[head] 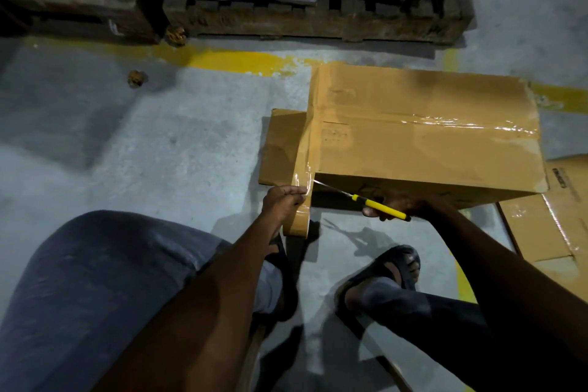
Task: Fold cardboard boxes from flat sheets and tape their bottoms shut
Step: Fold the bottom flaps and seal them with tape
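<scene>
A brown cardboard box [413, 143] lies on the grey floor with glossy tape along its seam and down its left end. My left hand [281, 204] grips a brown tape roll [297, 223] below the box's near left corner, and a strip of tape runs from the roll up onto the box. My right hand [397, 205] holds a yellow-handled knife [378, 207]. Its thin blade points left and reaches the stretched tape near the box corner.
A flat cardboard sheet [547, 226] lies on the floor at the right. A dark wooden pallet [318, 19] stacked with material stands at the back behind a yellow floor line [222, 60]. My legs and sandalled feet [385, 274] are below the hands.
</scene>
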Demonstrator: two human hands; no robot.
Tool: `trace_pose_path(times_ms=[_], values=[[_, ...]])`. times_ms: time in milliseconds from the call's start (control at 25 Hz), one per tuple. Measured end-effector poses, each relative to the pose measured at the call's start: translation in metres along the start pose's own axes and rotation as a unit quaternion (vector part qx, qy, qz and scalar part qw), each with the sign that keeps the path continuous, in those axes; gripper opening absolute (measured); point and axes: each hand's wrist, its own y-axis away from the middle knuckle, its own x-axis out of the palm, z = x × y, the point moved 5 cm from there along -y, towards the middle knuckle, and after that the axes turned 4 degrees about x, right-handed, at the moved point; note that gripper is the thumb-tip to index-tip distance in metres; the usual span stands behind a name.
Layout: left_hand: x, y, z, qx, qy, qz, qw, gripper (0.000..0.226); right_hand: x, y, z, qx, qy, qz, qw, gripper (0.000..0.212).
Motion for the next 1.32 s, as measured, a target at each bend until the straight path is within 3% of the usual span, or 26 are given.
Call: trace_pose_path(times_ms=[80,160,200,320,400,600,800,920,1040,1160,1240,1320], values=[[0.000,-0.001,0.001,0.000,-0.002,0.001,1.000,0.022,0.002,-0.010,0.005,0.005,0.028,0.022,0.999,0.039],[0.000,0.000,0.000,-0.005,-0.007,0.002,1.000,0.022,0.001,-0.023,0.004,0.021,0.034,0.021,0.999,0.075],[0.000,0.000,0.001,-0.009,-0.004,0.001,1.000,0.023,0.001,-0.028,0.006,0.030,0.036,0.026,0.999,0.076],[0.000,0.002,0.002,-0.020,0.013,0.003,1.000,0.023,-0.002,-0.034,0.019,0.036,0.051,0.014,0.998,0.037],[-0.001,0.002,0.002,-0.018,0.015,-0.002,1.000,0.021,-0.005,-0.037,0.027,0.033,0.062,0.002,0.998,0.029],[0.000,0.004,0.000,-0.014,0.009,0.005,1.000,0.021,-0.010,-0.045,0.028,0.040,0.072,0.019,0.996,0.040],[-0.001,0.005,0.006,-0.043,0.001,0.008,0.999,0.018,-0.015,-0.046,0.023,0.048,0.160,-0.044,0.985,0.050],[0.002,0.012,0.005,-0.042,-0.057,0.030,0.997,0.020,-0.005,-0.047,0.017,0.078,0.199,-0.028,0.976,0.061],[0.000,0.019,0.001,-0.032,-0.130,0.055,0.989,0.016,0.006,-0.041,0.005,0.097,0.163,-0.033,0.981,0.064],[-0.011,0.024,-0.018,-0.021,-0.185,0.077,0.979,0.017,0.013,-0.020,-0.008,0.104,0.170,-0.090,0.976,0.076],[-0.019,0.032,-0.040,-0.005,-0.191,0.070,0.979,0.017,0.014,0.000,-0.013,0.095,0.145,-0.172,0.970,0.083],[-0.027,0.041,-0.066,0.023,-0.198,0.077,0.977,0.022,0.009,0.025,-0.003,0.083,0.082,-0.278,0.953,0.062]])
